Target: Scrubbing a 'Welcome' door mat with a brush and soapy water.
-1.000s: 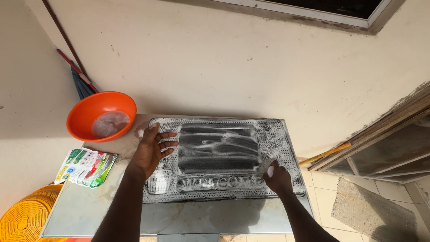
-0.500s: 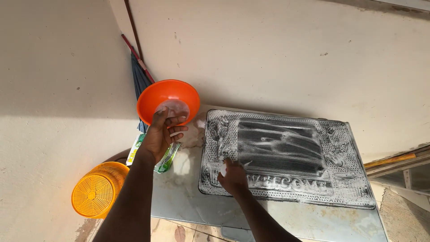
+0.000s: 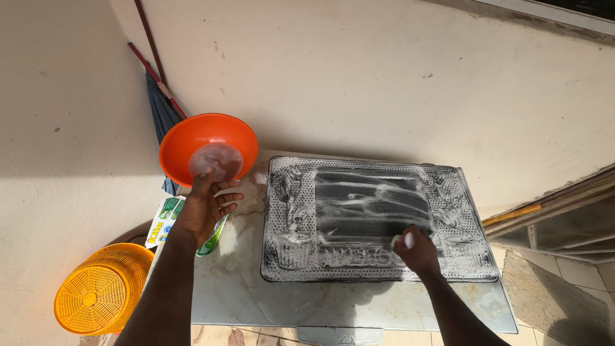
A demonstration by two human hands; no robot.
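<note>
A dark rubber doormat (image 3: 378, 218) with a bumpy edge lies flat on a pale, wet stone tabletop (image 3: 269, 301). White soap foam covers most of the doormat, and streaks of foam run across its dark ribbed middle.

The right hand (image 3: 416, 251) rests on the doormat, near its front edge and a little right of the middle. Its fingers are curled shut around a small white thing (image 3: 408, 240). Only a tiny bit of the white thing peeks out, so what it is cannot be told.

The left hand (image 3: 206, 208) is off the doormat, to its left. Its fingers are spread open and hold nothing. Bits of white foam stick to them. The fingertips are at the near rim of a round orange plastic bowl (image 3: 208, 148). The bowl has soapy, foamy water in the bottom. It sits at the back left corner of the tabletop.

Under the left hand lies a flat green and white plastic packet (image 3: 168, 219), partly hidden by the wrist.

Down on the floor, left of the tabletop, is a round yellow plastic basket (image 3: 102, 296) with lots of little holes. Behind the bowl, a broom with a red stick (image 3: 160, 96) leans against the cream wall (image 3: 359, 83). To the far right, wooden frames (image 3: 564, 218) lean by the wall.
</note>
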